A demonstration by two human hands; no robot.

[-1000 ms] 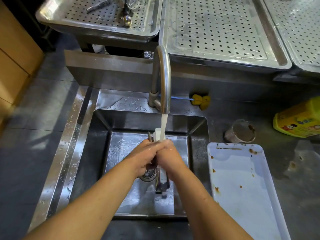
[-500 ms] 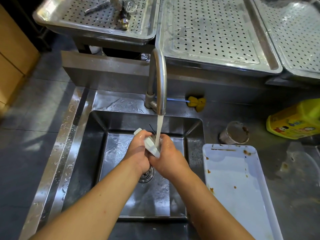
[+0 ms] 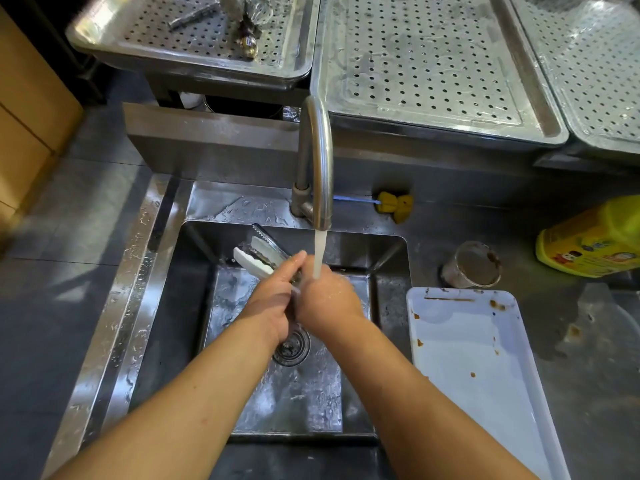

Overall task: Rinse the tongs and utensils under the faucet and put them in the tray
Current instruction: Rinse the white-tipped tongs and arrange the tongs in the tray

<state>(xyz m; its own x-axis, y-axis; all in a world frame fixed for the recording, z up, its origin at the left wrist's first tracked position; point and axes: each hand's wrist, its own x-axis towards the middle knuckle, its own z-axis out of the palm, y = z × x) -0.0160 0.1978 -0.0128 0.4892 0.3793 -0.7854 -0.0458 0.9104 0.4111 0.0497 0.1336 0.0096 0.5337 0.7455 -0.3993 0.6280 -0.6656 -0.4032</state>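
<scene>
Fingers (image 3: 293, 264) of the left hand (image 3: 272, 308) and right hand (image 3: 329, 301) are curled together round the tongs (image 3: 254, 262). The tongs' white tips project up-left beyond the fingers, over the sink (image 3: 194, 306). Faucet (image 3: 317, 157) water strikes the right hand. White tray (image 3: 485, 382) on the table (image 3: 588, 341) bears brown stains. Perforated steel tray (image 3: 145, 26), rear left, holds metal utensils (image 3: 249, 29).
</scene>
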